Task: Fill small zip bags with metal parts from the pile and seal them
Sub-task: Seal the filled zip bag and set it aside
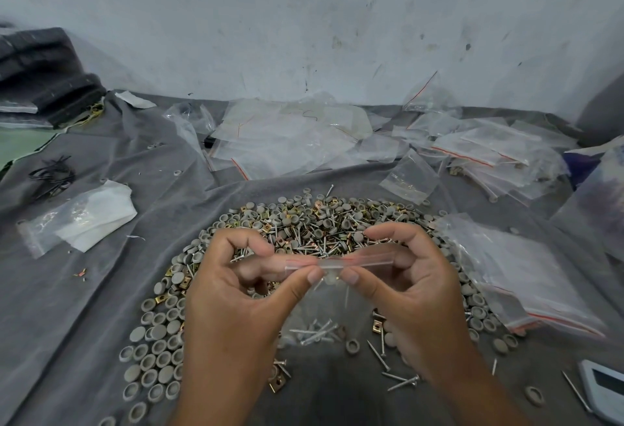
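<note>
Head view — zip bag (320, 310) hangs below both hands' grip.

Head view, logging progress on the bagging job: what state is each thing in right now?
Small zip bag: held up by its top strip, screws inside, seal being pinched.
Left hand: pinching the bag's strip.
Right hand: pinching the strip too.
Pile of parts: loose, spread on the grey cloth.
Empty zip bags: lying flat, scattered by the wall.
</note>
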A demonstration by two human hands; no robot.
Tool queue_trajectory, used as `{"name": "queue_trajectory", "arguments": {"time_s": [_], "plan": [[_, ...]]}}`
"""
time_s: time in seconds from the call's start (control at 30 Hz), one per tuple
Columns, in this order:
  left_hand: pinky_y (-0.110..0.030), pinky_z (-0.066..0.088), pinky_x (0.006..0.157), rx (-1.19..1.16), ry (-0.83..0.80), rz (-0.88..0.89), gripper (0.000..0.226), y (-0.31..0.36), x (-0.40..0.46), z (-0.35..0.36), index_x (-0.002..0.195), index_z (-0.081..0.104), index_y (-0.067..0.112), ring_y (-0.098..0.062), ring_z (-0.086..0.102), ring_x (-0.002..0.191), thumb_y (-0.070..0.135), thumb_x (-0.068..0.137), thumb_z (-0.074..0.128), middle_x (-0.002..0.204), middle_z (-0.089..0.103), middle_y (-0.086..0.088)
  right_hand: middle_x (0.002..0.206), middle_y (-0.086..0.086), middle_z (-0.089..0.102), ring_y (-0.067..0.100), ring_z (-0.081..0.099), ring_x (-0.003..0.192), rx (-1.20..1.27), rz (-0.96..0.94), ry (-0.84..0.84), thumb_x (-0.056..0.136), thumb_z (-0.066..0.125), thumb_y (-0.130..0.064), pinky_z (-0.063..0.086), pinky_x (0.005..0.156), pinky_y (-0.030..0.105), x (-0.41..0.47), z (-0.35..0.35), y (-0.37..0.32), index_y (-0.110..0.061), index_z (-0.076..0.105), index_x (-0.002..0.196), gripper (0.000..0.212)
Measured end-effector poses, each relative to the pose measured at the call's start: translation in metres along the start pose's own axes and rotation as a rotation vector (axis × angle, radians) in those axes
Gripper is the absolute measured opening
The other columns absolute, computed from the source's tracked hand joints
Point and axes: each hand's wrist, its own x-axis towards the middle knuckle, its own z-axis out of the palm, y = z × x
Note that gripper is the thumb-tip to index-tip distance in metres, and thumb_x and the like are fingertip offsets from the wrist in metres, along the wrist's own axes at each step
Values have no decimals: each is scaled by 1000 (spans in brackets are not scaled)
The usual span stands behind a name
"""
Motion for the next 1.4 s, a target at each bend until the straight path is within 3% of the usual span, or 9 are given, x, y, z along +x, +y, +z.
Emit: {"name": "queue_trajectory", "arguments": {"time_s": [0.27, 0.43, 0.6, 0.8, 0.9, 1.0, 1.1, 1.23, 1.4], "plan": [[-63, 53, 78, 34, -36, -1, 42, -5, 0, -1, 87, 48, 39, -21, 75, 79, 44, 65, 84, 82, 78, -1, 95, 0, 77, 17, 74, 86, -45, -44, -9, 79, 84, -39, 58, 71, 20, -2, -1, 1, -37, 63, 110, 38], [-48, 56, 74, 40, -86, 35, 39, -10, -1, -1, 84, 44, 33, -24, 72, 86, 27, 81, 83, 91, 74, -7, 95, 1, 77, 19, 74, 90, -55, -31, -34, 80, 83, -34, 58, 75, 23, -2, 0, 2, -38, 62, 111, 37], [-28, 57, 73, 27, -137, 32, 36, -8, 0, 1, 90, 47, 35, -20, 73, 88, 27, 74, 79, 95, 76, -2, 97, 2, 77, 20, 74, 92, -24, -15, -53, 79, 84, -34, 58, 75, 22, -2, 1, 1, -38, 61, 113, 41], [-46, 55, 82, 43, -144, 19, 41, -8, -3, 5, 94, 43, 28, -25, 72, 90, 20, 82, 81, 90, 76, -4, 99, 1, 77, 24, 74, 92, -43, 2, -77, 77, 84, -47, 59, 77, 28, -2, 1, 2, -39, 59, 115, 46], [-59, 51, 86, 38, -155, 19, 40, -6, -3, 5, 92, 42, 30, -26, 72, 90, 28, 76, 78, 89, 76, -4, 97, 2, 76, 21, 73, 86, -66, -10, -91, 79, 83, -39, 57, 72, 23, -2, 0, 2, -39, 57, 114, 44], [-54, 51, 84, 46, -161, 20, 46, -4, -3, 5, 90, 41, 33, -23, 74, 88, 31, 77, 86, 88, 78, -2, 96, 6, 76, 20, 73, 86, -15, 15, -91, 77, 82, -31, 57, 75, 27, 1, -2, 3, -37, 58, 112, 43], [-40, 59, 69, -13, -115, -19, 44, -3, -1, 2, 91, 45, 33, -21, 74, 82, 33, 67, 82, 88, 78, -2, 95, 8, 75, 19, 73, 86, 50, 60, -63, 72, 83, -31, 58, 72, 26, 3, -8, 1, -37, 61, 109, 43], [-25, 58, 70, -97, -50, -32, 51, -6, 1, -1, 93, 42, 19, -21, 74, 76, 31, 61, 81, 83, 77, -9, 94, 7, 75, 18, 73, 84, 73, 73, -37, 69, 84, -31, 59, 69, 26, 4, -14, -1, -37, 63, 107, 43], [-33, 53, 75, -36, -81, -10, 37, -12, -1, 0, 77, 38, 31, -21, 70, 82, 30, 72, 75, 88, 75, -7, 94, 7, 75, 19, 73, 84, 30, 69, -67, 71, 83, -30, 58, 69, 26, 2, -12, 2, -39, 61, 106, 43]]}}
